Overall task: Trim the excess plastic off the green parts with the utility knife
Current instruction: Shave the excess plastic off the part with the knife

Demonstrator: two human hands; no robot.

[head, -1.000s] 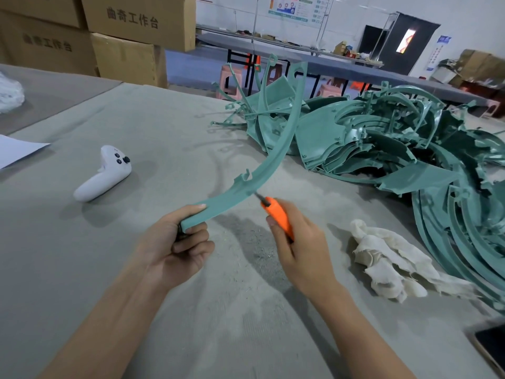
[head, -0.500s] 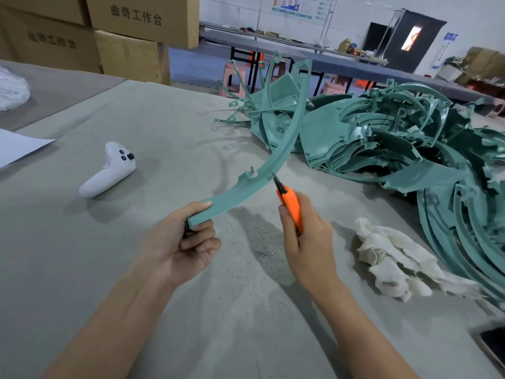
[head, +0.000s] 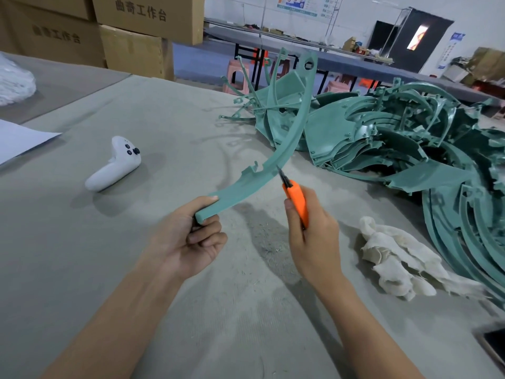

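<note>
My left hand [head: 191, 239] grips the near end of a long curved green part [head: 284, 151], which arcs up and away over the table. My right hand [head: 311, 236] holds an orange utility knife [head: 296, 203]. Its dark blade tip touches the part's right edge about midway along the curve. A large pile of green parts [head: 396, 143] lies on the table beyond and to the right.
A white game controller [head: 114, 165] lies at the left on the grey table [head: 82, 242]. A crumpled white rag [head: 396, 258] sits right of my right hand. Paper [head: 19, 138] lies far left, cardboard boxes [head: 131, 31] behind, and a dark phone [head: 494, 343] at the right edge.
The knife has slid up along the green part's right edge, away from my left hand. My left hand keeps its grip on the part's near end.
</note>
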